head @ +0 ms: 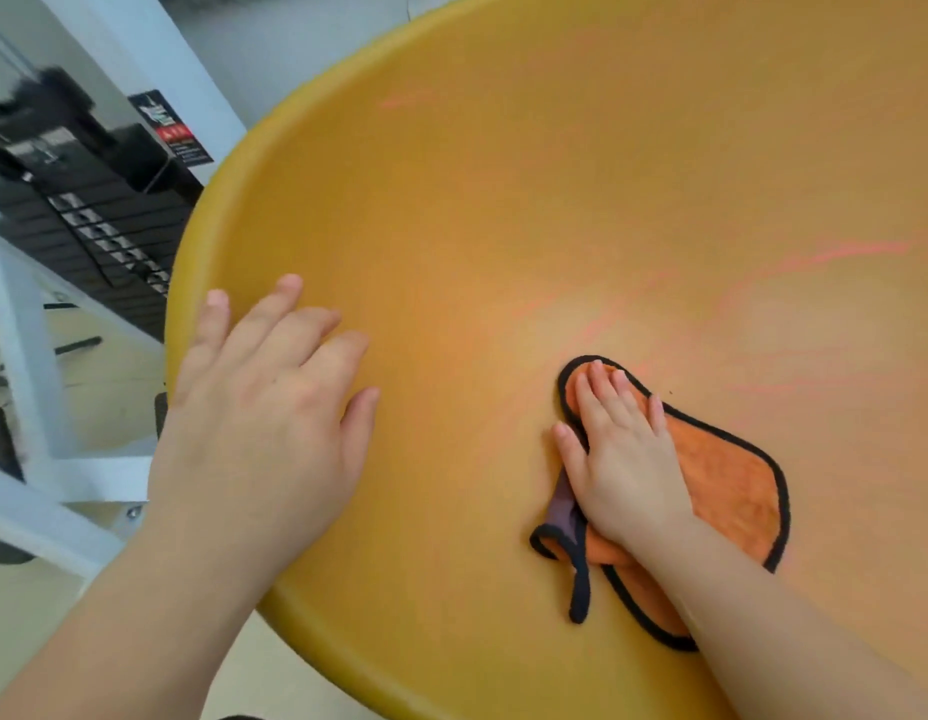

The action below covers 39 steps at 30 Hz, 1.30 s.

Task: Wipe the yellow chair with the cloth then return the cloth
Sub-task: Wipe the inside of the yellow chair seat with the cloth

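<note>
The yellow chair [503,174] fills most of the view, its curved seat seen from close above. Faint pink streaks run across its right part. An orange cloth [727,485] with black edging and a grey underside lies on the seat at the lower right. My right hand [623,454] presses flat on the cloth, fingers together and pointing up-left. My left hand [264,407] rests flat on the bare seat near the left rim, fingers spread, holding nothing.
Left of the chair stands a white metal frame [25,356] with a black weight stack [103,226] behind it. Pale floor [103,387] shows below the frame and under the chair's front rim.
</note>
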Tool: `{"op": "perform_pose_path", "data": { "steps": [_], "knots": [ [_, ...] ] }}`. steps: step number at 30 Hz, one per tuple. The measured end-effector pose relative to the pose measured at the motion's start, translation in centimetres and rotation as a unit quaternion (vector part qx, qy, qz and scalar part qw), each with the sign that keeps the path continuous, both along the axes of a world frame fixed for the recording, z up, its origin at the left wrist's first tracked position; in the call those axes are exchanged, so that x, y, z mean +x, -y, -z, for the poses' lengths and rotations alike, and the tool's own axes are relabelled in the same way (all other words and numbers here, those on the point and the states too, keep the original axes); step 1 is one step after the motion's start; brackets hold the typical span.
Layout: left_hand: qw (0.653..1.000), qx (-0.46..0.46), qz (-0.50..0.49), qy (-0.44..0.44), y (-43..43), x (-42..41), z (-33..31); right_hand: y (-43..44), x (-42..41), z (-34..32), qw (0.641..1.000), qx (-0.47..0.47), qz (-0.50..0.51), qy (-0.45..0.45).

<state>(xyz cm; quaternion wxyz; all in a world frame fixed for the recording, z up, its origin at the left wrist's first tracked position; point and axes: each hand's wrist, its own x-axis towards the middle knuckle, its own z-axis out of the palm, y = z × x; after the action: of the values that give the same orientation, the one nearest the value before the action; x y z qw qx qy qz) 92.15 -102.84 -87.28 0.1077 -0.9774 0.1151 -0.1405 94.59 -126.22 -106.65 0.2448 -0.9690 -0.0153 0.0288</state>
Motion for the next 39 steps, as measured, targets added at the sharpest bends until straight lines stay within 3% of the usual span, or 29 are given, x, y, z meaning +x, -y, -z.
{"op": "perform_pose_path", "data": {
  "steps": [6, 9, 13, 16, 18, 21, 24, 27, 30, 33, 36, 39],
  "knots": [
    [0.999, 0.035, -0.034, 0.013, 0.2, 0.1, 0.6, -1.8, 5.0, -0.8, 0.998, -0.023, -0.052, -0.001],
    [0.999, 0.016, -0.027, 0.026, -0.2, -0.4, 0.8, -3.2, 3.9, -1.4, 0.989, -0.021, -0.148, 0.0],
    [0.998, -0.041, 0.006, 0.039, -0.3, -1.2, 1.3, -3.3, -3.7, -2.5, 0.924, 0.007, -0.381, 0.021],
    [1.0, -0.009, 0.025, 0.004, -0.3, -1.2, 1.7, -0.8, -5.8, -2.4, 0.883, 0.014, -0.468, -0.014],
    [1.0, 0.01, 0.024, -0.013, -0.4, -1.1, 1.8, 0.9, -2.9, -1.5, 0.9, -0.025, -0.434, 0.02],
    [0.999, 0.013, 0.029, -0.018, -0.6, -1.2, 1.9, 2.4, 4.4, -0.7, 0.967, -0.081, -0.237, 0.047],
    [0.999, -0.01, 0.036, -0.007, -0.8, -1.6, 2.0, 1.4, 7.5, -0.6, 0.99, -0.072, -0.115, 0.028],
    [0.999, 0.0, 0.036, -0.014, -0.8, -1.7, 2.2, -1.5, 2.8, -1.0, 0.977, -0.038, -0.211, 0.016],
    [0.999, 0.02, 0.027, -0.022, -0.8, -1.6, 2.2, -2.9, -5.7, -2.6, 0.919, 0.017, -0.395, -0.003],
    [0.999, 0.038, 0.021, -0.032, -0.6, -1.4, 2.3, -1.4, -7.8, -2.6, 0.876, 0.053, -0.479, -0.017],
    [0.998, 0.056, 0.016, -0.037, -0.4, -1.3, 2.4, 0.4, -1.7, -0.8, 0.901, -0.031, -0.427, 0.062],
    [0.997, 0.059, 0.016, -0.04, -0.4, -1.4, 2.3, 1.2, 5.5, -0.2, 0.96, -0.089, -0.25, 0.083]
  ]
}}
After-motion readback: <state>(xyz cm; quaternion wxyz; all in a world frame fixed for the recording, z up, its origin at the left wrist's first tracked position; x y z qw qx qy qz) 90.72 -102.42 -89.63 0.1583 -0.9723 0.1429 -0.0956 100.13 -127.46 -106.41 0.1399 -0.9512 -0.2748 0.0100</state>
